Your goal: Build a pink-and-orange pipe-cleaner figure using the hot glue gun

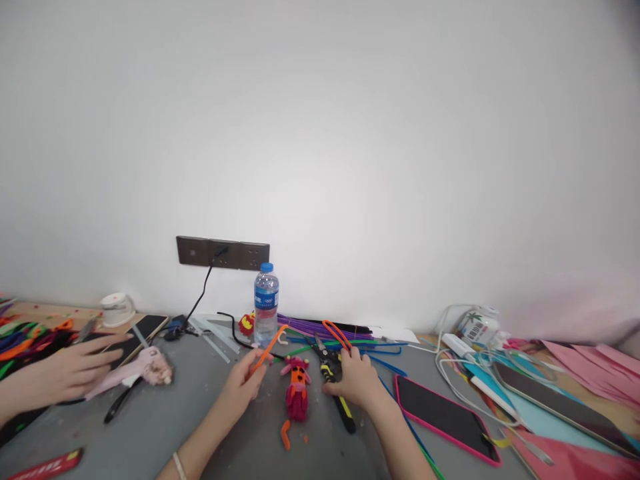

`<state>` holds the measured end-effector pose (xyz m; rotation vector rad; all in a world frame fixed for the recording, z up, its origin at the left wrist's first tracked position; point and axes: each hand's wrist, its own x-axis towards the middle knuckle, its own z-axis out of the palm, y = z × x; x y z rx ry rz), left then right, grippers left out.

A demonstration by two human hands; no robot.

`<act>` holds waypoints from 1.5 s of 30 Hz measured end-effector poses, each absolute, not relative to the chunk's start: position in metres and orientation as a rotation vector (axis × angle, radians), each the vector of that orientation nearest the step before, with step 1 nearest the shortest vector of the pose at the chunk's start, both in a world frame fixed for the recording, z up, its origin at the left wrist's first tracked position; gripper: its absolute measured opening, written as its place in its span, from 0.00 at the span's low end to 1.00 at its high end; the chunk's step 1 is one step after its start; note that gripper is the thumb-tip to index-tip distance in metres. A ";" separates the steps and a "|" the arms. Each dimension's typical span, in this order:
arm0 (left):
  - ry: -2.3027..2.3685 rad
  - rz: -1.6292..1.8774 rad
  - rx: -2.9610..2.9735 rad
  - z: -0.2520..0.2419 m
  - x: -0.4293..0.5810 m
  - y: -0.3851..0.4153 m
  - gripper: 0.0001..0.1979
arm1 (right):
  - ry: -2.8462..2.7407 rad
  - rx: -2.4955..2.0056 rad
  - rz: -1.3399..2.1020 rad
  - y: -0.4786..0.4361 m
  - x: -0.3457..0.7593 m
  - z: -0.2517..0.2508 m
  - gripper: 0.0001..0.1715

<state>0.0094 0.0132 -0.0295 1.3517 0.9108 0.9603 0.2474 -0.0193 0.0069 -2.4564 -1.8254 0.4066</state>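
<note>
My left hand (243, 383) is closed in a pinch on an orange pipe cleaner (270, 347), which slants up past its fingertips. My right hand (357, 379) lies over the pliers (345, 413) with yellow and black handles, thumb on one side and fingers curled on the other. A folded orange pipe cleaner (336, 332) sticks out beyond the right fingertips; whether they touch it is unclear. Between my hands lies a small magenta and orange pipe-cleaner doll (297, 390). Just below it is a short curved orange piece (285, 435).
Behind my hands stand a water bottle (267, 303) and purple pipe cleaners (320, 327). A pink-cased phone (445, 417) and white cables (443, 363) lie to the right. At left, another person's hand (75, 373) is near a pink glue gun (125, 375) and a red-handled item (47, 467).
</note>
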 end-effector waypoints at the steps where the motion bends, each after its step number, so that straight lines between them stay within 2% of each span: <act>1: 0.869 0.937 1.264 -0.028 0.010 0.013 0.24 | -1.828 -2.450 0.416 -0.019 0.248 0.008 0.45; 8: 0.752 0.959 0.994 -0.022 0.012 0.012 0.18 | -1.721 -2.329 0.513 -0.024 0.258 0.026 0.29; 15: 0.785 1.019 1.011 -0.022 0.010 0.014 0.16 | -1.632 -1.926 0.624 -0.025 0.261 0.027 0.36; 21: 0.824 1.102 1.132 -0.023 0.008 0.016 0.22 | -1.516 -1.790 0.420 -0.019 0.262 0.022 0.45; 27: 0.816 1.080 1.108 -0.029 0.010 0.018 0.24 | -1.844 -1.469 0.347 -0.024 0.261 0.027 0.49; 34: 0.806 1.013 1.155 -0.032 0.011 0.019 0.26 | -2.077 -1.380 0.560 -0.033 0.234 0.030 0.54; 38: 0.762 0.959 1.222 -0.030 0.012 0.015 0.28 | -2.074 -1.329 0.717 -0.036 0.231 0.032 0.55; 45: 0.687 0.893 1.282 -0.024 0.011 0.008 0.25 | -2.077 -1.357 0.727 -0.040 0.233 0.038 0.53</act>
